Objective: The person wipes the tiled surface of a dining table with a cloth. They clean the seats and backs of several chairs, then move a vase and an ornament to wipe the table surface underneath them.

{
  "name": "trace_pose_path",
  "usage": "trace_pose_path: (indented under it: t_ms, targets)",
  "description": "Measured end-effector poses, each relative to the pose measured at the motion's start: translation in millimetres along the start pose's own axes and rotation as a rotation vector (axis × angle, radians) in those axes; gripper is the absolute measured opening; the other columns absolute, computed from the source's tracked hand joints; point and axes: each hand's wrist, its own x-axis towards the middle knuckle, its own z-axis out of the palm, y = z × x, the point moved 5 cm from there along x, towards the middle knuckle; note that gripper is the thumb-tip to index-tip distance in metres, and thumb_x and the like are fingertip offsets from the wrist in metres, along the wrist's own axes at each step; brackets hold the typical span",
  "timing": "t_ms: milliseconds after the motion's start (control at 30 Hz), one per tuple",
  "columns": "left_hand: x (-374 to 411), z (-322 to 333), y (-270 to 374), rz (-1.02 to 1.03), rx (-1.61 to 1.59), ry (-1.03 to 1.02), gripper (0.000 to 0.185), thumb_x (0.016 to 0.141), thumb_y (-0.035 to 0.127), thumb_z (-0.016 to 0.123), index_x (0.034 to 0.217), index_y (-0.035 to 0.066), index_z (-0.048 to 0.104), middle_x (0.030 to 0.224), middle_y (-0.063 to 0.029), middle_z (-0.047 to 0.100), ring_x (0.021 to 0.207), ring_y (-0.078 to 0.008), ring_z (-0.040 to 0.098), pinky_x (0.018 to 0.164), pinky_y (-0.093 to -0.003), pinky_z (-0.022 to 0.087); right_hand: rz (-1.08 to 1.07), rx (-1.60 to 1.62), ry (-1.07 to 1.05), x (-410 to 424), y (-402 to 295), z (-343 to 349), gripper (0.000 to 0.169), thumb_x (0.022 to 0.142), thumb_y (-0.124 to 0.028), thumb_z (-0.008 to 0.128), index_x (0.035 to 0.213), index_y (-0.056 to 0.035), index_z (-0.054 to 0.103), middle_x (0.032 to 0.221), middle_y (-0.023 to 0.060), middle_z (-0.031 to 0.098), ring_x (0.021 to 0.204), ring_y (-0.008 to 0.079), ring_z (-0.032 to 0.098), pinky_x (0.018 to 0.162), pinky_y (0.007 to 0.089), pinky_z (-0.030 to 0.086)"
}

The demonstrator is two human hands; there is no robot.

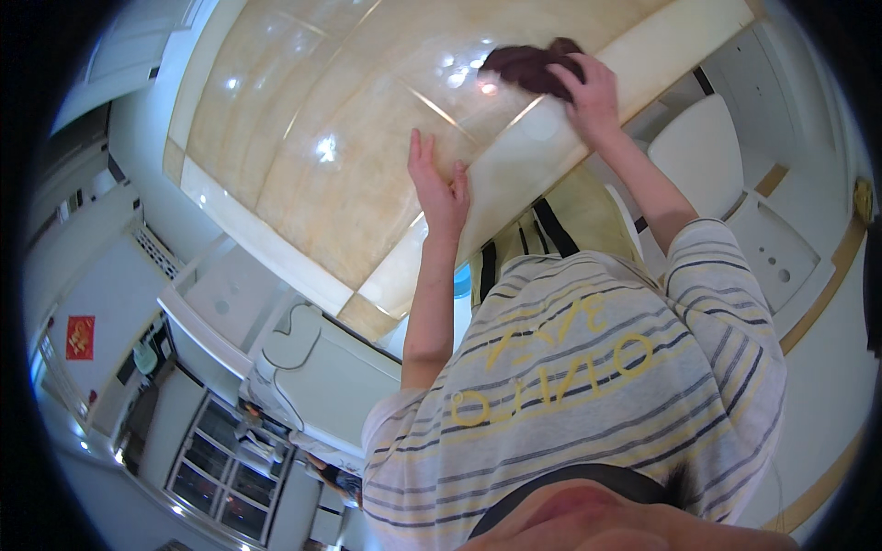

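Note:
My right hand (597, 96) grips a bunched dark maroon cloth (527, 69) against the glossy beige marble-look tabletop (331, 193), near its pale border. Part of the cloth spreads out beyond my fingers, and its underside is hidden. My left hand (438, 189) holds nothing. Its fingers are apart and it is at the table's near edge, over the inner side of the border; whether the palm presses on the surface I cannot tell.
White chairs (703, 155) stand close by on the right, under the table's edge. A cream upholstered sofa or seat (331, 365) is at the lower left. Beyond it a person (334, 479) is partly visible near a dark gridded window (227, 468). Ceiling lights reflect off the tabletop.

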Motion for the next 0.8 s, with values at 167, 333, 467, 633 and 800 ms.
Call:
trace_pose_path:
  t_ms: [167,333,467,633,800]
  targets:
    - [9.9,43.6,26.5,0.116,-0.052,-0.184,0.053,0.093,0.013,0.059,0.140,-0.001,0.039,0.154,-0.0241,0.030,0.139,-0.0397,0.032,0.113,-0.0459,0.030,0.070,-0.075,-0.210,-53.3,-33.2,-26.0,0.043,0.063,-0.016,0.075,0.103,-0.0122,0.060,0.137,0.0114,0.050,0.132,0.0323,0.042,0.101,0.0552,0.034]
    - [16.1,72.1,55.4,0.257,-0.007,-0.340,0.053,0.093,0.013,0.059,0.140,-0.001,0.039,0.154,-0.0243,0.029,0.139,-0.0395,0.032,0.113,-0.0455,0.029,0.200,-0.015,-0.055,-45.9,-38.1,-36.0,0.048,0.060,-0.023,0.080,0.102,-0.0143,0.057,0.124,0.0073,0.055,0.122,0.0275,0.049,0.098,0.0502,0.036]
    - [19.7,92.6,73.7,0.306,0.012,-0.439,0.053,0.094,0.012,0.057,0.141,-0.001,0.038,0.154,-0.0245,0.028,0.140,-0.0394,0.031,0.114,-0.0458,0.027,0.442,-0.153,0.169,-53.3,27.7,-27.0,0.047,0.062,-0.021,0.080,0.102,-0.0158,0.055,0.117,0.0051,0.056,0.113,0.0247,0.051,0.094,0.0457,0.038]
    - [26.6,126.1,94.0,0.373,0.044,-0.526,0.051,0.096,0.013,0.054,0.142,-0.001,0.037,0.154,-0.0245,0.028,0.141,-0.0394,0.029,0.115,-0.0471,0.026,0.889,0.019,0.445,-80.2,75.7,-41.8,0.069,0.071,-0.011,0.073,0.136,-0.0141,0.051,0.121,0.0131,0.051,0.113,0.0335,0.049,0.096,0.0455,0.039]
    - [36.6,181.8,138.3,0.471,0.025,-0.612,0.049,0.098,0.017,0.054,0.141,-0.001,0.038,0.154,-0.0256,0.027,0.142,-0.0399,0.029,0.114,-0.0477,0.026,1.149,0.636,0.770,-135.8,47.9,10.3,0.052,0.084,-0.009,0.065,0.132,-0.0005,0.049,0.124,0.0175,0.049,0.116,0.0348,0.049,0.102,0.0404,0.040]
